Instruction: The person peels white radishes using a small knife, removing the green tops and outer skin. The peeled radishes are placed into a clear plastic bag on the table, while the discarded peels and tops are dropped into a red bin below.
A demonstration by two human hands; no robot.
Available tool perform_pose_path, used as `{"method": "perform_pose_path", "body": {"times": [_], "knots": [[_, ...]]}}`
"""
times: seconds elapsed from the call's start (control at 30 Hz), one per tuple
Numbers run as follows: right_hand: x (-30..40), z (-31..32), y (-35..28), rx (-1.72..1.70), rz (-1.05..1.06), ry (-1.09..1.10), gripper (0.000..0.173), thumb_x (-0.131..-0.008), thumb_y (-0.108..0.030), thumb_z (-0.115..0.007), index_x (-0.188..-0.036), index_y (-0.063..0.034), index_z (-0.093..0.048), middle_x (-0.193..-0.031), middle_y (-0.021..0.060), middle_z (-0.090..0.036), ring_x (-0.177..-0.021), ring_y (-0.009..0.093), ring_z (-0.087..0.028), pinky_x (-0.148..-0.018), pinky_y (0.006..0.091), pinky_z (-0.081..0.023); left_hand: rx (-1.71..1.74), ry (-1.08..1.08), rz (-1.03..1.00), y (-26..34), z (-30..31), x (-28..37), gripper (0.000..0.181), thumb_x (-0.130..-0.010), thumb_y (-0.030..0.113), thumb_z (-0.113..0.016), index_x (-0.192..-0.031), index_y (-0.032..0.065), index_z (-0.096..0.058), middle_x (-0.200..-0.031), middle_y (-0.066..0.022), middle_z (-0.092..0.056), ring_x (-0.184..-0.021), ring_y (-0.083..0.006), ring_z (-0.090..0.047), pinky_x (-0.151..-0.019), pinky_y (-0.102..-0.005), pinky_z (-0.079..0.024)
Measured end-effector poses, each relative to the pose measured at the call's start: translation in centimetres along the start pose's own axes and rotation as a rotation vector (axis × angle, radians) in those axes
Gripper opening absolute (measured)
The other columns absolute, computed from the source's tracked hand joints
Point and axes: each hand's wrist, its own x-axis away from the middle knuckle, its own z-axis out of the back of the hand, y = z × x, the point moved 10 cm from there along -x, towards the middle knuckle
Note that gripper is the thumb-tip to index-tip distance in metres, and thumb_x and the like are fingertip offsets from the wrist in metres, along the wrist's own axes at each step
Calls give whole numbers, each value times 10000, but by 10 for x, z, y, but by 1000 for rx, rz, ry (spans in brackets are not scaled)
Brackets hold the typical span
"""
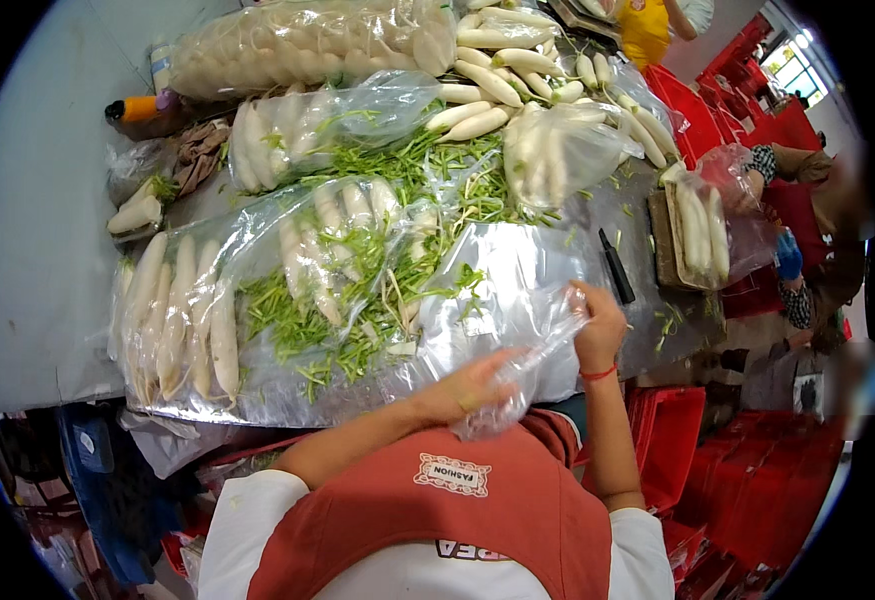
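In front of my chest, a clear plastic bag (531, 367) stretches crumpled between my two hands. My right hand (601, 324), with a red string at the wrist, pinches the bag's upper edge. Blurred fingers of my left hand (475, 386) grip the lower left part of the bag, partly covered by its film. Beneath lies a stack of flat clear plastic bags (501, 259) on the metal table (643, 330). To the right of the stack rests a black-handled knife (616, 266). Cut green leaf stalks (347, 345) are scattered to the left.
Bagged white radishes (182, 322) lie at the left, with a large bagged row (317, 52) behind. Loose white radishes (490, 82) are heaped at the back. At the right, more radishes (696, 225) sit on a scale near a co-worker's blue-gloved hand (788, 255). Red crates (666, 450) stand beside me.
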Motion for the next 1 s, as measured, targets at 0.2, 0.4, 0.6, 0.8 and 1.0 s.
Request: {"method": "perform_pose_path", "body": {"times": [0.2,0.4,0.6,0.8,1.0], "knots": [[10,-48,106,-1108,-623,91,84,-810,-81,-573,-827,1,-581,-784,30,-573,-789,127,-548,-684,257,-447,320,85,73,-17,43,35,762,-742,157,-679,-1382,144,-266,-1322,-32,-385,-1020,-122,-461,-836,-234,-409],[73,-60,24,-1441,-838,-643,96,-766,-73,-634,-819,-17,-577,-736,7,-547,-593,70,-481,-523,211,-395,-537,1053,80,5,224,112,677,-586,-74,-545,-1231,118,-470,-1062,-49,-561,-887,-161,-542,-782,-262,-448],[81,-55,29,-526,-343,-774,229,-744,-111,-661,-964,-50,-653,-693,70,-575,-573,176,-516,-527,310,-396,366,1050,-114,-37,241,109,593,-707,-89,-477,-1261,117,-428,-768,-54,-537,-565,-144,-495,-505,-262,-434],[79,-60,54,325,-322,-795,1043,-599,-278,-786,-1404,-182,-130,-909,187,-592,-929,347,-572,-751,404,-476,152,644,203,-65,193,89,535,-731,17,-581,-1244,92,-447,-826,-55,-528,-511,-79,-445,-425,-191,-357],[101,-74,83,354,-404,-1007,1161,-560,-300,-802,-1401,-94,-29,-965,242,-599,-861,371,-597,-735,406,-482,-1081,1063,-306,51,150,106,308,-755,117,-612,-1062,94,-587,-936,-94,-525,-767,-255,-532,-766,-342,-430]]}}
